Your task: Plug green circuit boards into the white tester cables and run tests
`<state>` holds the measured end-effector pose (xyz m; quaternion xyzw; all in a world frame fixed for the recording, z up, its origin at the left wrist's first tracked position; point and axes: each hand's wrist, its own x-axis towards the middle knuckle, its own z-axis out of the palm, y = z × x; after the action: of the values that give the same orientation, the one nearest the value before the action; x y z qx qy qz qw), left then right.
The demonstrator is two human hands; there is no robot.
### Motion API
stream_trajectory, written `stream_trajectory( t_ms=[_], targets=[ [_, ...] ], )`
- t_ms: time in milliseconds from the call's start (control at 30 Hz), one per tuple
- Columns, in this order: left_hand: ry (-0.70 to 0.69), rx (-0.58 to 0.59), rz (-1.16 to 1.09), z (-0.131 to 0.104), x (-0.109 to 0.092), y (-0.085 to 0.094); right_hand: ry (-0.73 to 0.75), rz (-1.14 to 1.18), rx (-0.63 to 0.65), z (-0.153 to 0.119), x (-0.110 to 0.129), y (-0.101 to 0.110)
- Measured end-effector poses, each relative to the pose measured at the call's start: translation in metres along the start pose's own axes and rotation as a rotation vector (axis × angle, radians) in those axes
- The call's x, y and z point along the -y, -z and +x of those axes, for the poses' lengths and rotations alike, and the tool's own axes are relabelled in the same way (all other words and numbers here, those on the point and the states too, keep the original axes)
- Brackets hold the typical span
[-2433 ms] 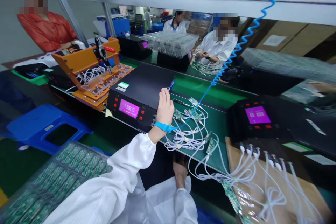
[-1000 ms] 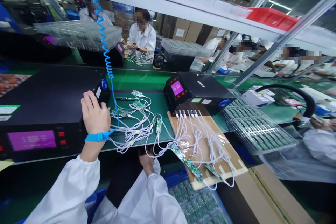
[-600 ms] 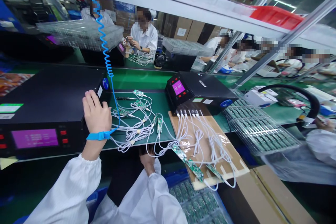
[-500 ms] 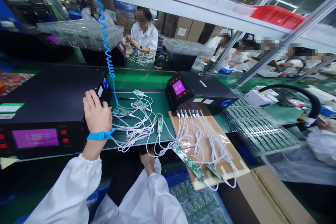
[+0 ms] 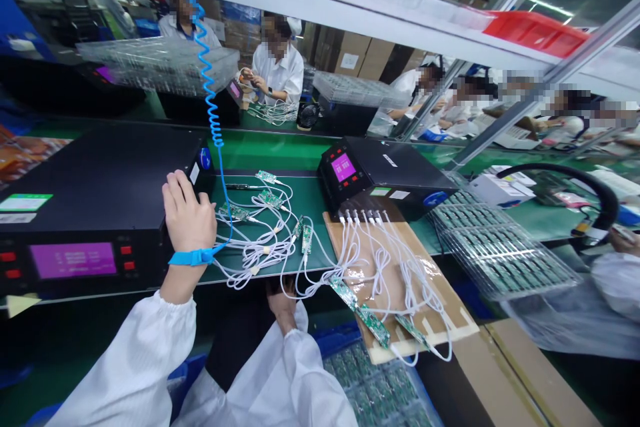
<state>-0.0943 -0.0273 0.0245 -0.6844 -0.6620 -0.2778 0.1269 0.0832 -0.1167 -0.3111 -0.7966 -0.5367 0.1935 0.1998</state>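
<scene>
My left hand (image 5: 189, 215) lies on the right edge of a black test unit (image 5: 105, 177) with a lit pink screen, fingers stretched over its top. Around that wrist is a blue strap (image 5: 193, 257) tied to a coiled blue cord (image 5: 206, 73). My right hand (image 5: 283, 300) hangs low at the table's front edge, its fingers in shadow and hidden under the tabletop. Between the hands, white cables (image 5: 263, 250) lie tangled, joined to small green circuit boards (image 5: 271, 199). More boards (image 5: 374, 325) rest on a brown cardboard sheet (image 5: 350, 260) to the right.
A second black unit (image 5: 395, 173) stands beyond the cardboard, with cables plugged into it. Trays of circuit boards (image 5: 505, 247) sit to its right, and another tray (image 5: 377, 387) lies below the table. Across the bench, co-workers sit; one person's sleeve (image 5: 617, 287) shows at the right.
The whole view has shifted slightly to the right in the picture. Both hands keep the same places relative to the test unit and the table edge.
</scene>
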Motion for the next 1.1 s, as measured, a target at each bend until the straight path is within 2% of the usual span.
stream_trajectory(
  t_ms=[233,500,1100],
  targets=[
    [0.007,0.002,-0.033,0.000,0.000,0.001,-0.001,-0.053,0.030,0.000,0.001,0.001],
    [0.052,-0.003,-0.096,0.000,-0.001,0.001,0.027,-0.056,0.005,-0.001,0.000,0.001],
    [0.078,0.024,-0.059,0.002,-0.003,0.002,0.019,-0.137,-0.006,-0.005,0.009,0.017]
  ],
)
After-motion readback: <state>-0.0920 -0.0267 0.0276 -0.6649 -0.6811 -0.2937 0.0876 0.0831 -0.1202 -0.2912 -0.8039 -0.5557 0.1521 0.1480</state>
